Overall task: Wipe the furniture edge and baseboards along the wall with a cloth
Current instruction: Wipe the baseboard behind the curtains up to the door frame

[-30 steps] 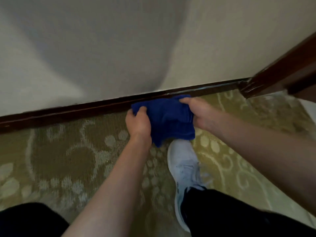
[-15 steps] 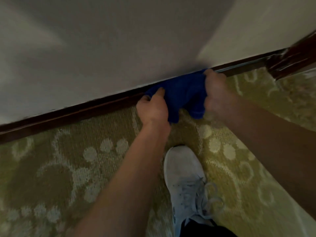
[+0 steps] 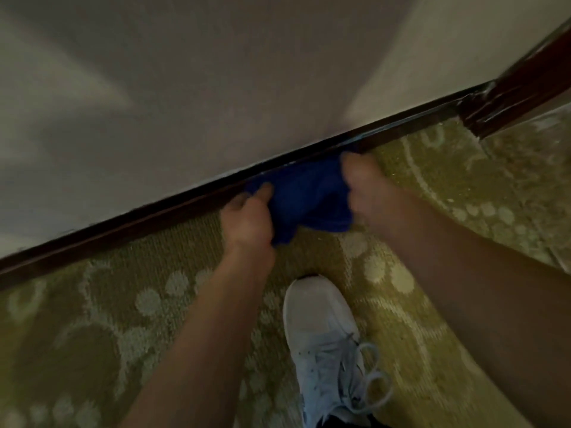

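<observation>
A blue cloth (image 3: 309,199) is bunched between both hands, its top edge pressed against the dark wooden baseboard (image 3: 148,219) that runs diagonally along the foot of the pale wall. My left hand (image 3: 247,217) grips the cloth's left side with fingers curled. On the cloth's right side my right hand (image 3: 366,183) is closed, right at the baseboard. The lower part of the cloth hangs onto the carpet.
Green patterned carpet (image 3: 92,319) covers the floor. A white laced shoe (image 3: 324,344) stands just behind the hands. At the upper right, dark wooden furniture or trim (image 3: 519,94) meets the baseboard at an angle.
Both hands and the cloth have gone from just above the carpet up onto the baseboard. The view has tilted and closed in, so the baseboard now slants more steeply.
</observation>
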The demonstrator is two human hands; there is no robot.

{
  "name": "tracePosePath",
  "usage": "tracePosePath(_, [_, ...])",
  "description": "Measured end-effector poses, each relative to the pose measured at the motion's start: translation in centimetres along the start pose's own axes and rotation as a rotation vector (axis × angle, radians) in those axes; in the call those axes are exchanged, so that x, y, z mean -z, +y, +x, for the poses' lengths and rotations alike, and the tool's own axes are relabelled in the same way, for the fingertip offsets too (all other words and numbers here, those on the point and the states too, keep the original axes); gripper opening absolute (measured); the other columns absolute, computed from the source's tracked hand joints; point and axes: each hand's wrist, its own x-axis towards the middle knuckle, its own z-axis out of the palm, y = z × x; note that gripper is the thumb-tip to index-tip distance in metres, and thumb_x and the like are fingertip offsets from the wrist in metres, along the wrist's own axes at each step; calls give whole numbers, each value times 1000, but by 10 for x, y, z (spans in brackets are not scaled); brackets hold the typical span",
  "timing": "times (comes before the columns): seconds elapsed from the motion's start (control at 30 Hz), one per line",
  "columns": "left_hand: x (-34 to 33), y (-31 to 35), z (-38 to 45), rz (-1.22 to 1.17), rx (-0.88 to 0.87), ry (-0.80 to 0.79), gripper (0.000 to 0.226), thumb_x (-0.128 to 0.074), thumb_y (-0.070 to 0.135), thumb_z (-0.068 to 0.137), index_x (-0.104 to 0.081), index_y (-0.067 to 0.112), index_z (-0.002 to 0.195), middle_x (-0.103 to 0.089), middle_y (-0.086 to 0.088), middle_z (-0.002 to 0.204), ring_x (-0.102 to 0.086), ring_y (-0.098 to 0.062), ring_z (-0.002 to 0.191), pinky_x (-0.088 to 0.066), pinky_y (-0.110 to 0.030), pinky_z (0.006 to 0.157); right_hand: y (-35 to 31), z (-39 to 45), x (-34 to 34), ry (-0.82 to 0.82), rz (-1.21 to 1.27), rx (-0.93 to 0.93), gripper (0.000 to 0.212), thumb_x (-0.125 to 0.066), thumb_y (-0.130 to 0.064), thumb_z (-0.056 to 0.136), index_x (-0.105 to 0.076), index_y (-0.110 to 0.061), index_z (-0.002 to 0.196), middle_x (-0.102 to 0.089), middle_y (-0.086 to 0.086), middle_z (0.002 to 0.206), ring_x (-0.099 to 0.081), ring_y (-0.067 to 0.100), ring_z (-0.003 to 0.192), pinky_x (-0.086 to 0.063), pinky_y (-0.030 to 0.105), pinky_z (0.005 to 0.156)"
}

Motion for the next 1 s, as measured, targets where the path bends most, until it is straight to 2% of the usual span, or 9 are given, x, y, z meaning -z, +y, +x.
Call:
tracePosePath(0.07, [-11,-1,-4,16,-20,12,18,-55,11,96,-61,5,111,-67,-16,114,-66,-33,102,-53,-51,94,-5,1,4,-17,-29,-30,39,-42,-18,100,-48,1,134,-56,8,122,-54,27,104,-46,40,101])
tracePosePath(0.17, [-2,-1,-2,-58,-42,92,13,-51,8,96,-62,11,102,-68,-17,112,-67,-33,100,-54,-49,93,0,-24,-8,-51,-4,-18,37,-42,-21,99,-51,0,128,-59,18,125,-58,32,111,-47,47,102])
tracePosePath(0.3, [24,-4,-5,-121,-226,179,17,-50,11,96,-64,21,96,-70,-10,109,-68,-27,101,-54,-48,94,2,-51,-33,-185,71,64,36,-41,-19,98,-52,-1,127,-59,18,121,-58,32,111,-48,46,101])
tracePosePath(0.37, [26,-3,-7,-124,-228,178,20,-50,14,98,-62,29,93,-69,-5,108,-68,-24,101,-54,-45,94,-3,-55,-37,-200,64,76,40,-41,-25,99,-48,-3,131,-56,18,127,-56,32,115,-46,48,103])
tracePosePath(0.47, [18,-5,-2,-98,-174,133,21,-49,11,99,-64,17,113,-68,-8,115,-66,-26,105,-52,-47,98,-1,-53,-29,-200,57,66,31,-39,-24,101,-47,-5,124,-56,11,117,-56,27,110,-47,44,102])
tracePosePath(0.57, [10,-7,2,-67,-107,90,31,-49,7,98,-57,6,128,-65,-14,121,-65,-30,108,-50,-49,100,1,-52,-26,-161,69,101,23,-39,-22,101,-49,-7,115,-58,12,110,-58,28,108,-48,46,101])
tracePosePath(0.77, [21,-5,-7,-42,-188,49,27,-53,17,99,-59,9,124,-66,-7,119,-64,-22,108,-50,-43,101,7,-46,-31,12,188,81,37,-41,-22,97,-53,0,125,-61,19,122,-59,33,109,-47,50,101])
tracePosePath(0.9, [33,1,-9,-161,-312,284,12,-50,15,99,-57,24,100,-65,4,98,-65,-20,101,-52,-44,97,4,-73,-56,-55,92,19,37,-38,-22,101,-46,0,130,-54,19,132,-55,35,116,-45,39,100])
tracePosePath(1.0, [43,3,2,-186,-367,437,23,-49,17,97,-59,14,118,-66,-4,113,-64,-22,106,-52,-45,98,12,-93,-67,-217,49,-3,31,-37,-22,102,-49,-6,125,-54,16,129,-54,33,113,-46,40,98])
